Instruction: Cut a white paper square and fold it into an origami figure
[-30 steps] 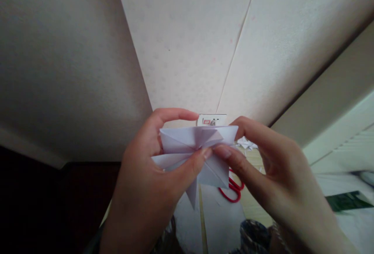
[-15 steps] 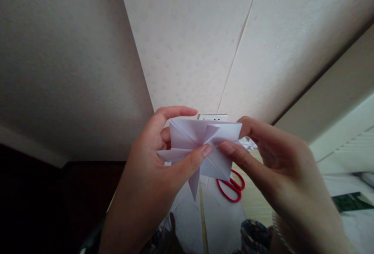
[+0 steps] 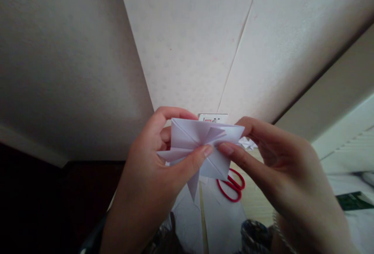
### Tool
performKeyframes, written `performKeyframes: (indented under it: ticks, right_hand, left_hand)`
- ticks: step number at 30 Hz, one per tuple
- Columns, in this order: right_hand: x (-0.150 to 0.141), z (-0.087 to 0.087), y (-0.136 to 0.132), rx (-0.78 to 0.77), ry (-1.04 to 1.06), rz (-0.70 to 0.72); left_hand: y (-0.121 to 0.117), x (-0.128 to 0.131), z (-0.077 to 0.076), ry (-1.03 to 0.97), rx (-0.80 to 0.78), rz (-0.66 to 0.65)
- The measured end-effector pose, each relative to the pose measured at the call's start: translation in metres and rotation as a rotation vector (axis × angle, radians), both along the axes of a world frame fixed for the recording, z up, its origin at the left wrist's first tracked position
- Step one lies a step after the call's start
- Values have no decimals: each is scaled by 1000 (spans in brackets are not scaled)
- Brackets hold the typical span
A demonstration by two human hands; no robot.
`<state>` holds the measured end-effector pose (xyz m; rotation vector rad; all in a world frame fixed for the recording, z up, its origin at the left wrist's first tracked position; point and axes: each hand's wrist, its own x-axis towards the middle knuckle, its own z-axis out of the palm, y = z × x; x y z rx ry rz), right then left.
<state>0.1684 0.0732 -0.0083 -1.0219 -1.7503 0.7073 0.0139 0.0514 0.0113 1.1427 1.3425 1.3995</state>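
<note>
paper (image 3: 185, 132): between left hand (image 3: 154, 172) and right hand (image 3: 283, 164) | socket (image 3: 220, 117): on wall (image 3: 187, 71), behind paper | scissors (image 3: 234, 185): on table (image 3: 255, 205), at sheets' (image 3: 223, 223) right edge

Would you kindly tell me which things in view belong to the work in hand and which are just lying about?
In the work:
folded paper, held in both hands
left hand
right hand

Apparently just lying about:
scissors, perhaps related but untouched
white sheets, perhaps related too
small white pieces beyond the right hand
green item, too unclear to name
</note>
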Motion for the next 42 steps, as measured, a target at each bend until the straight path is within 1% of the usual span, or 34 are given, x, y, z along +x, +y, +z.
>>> performKeyframes:
  ticks: [5,14,20,25,29,33,35,37,39,41,42]
  right_hand:
    - [-1,0,0,-2,-16,-19]
    - [-2,0,2,10,-44,-34]
    - [-1,2,1,10,-41,-13]
    - [-2,3,0,-18,-4,-62]
    - [-2,3,-2,-28,-13,-36]
    - [-2,2,-3,-12,-11,-29]
    - [-2,2,-3,-11,2,-66]
    - [-3,2,-2,-12,20,-92]
    - [-4,2,-2,-11,27,-84]
    - [-4,2,-3,-5,27,-51]
    - [-5,2,-4,-9,27,-51]
  left_hand:
    - [-1,1,0,2,-2,22]
    - [1,0,-3,22,9,9]
    - [3,-3,2,17,-32,-40]
    - [2,-7,6,23,-51,-77]
    - [1,-5,7,3,-68,-77]
    - [1,-2,3,-29,-23,-35]
    - [3,-2,-2,-61,12,-32]
    - [5,-3,-5,-107,65,-83]
    - [6,-4,-7,-157,128,-144]
    - [5,-3,-5,-120,59,-43]
    - [4,-3,-4,-93,58,-34]
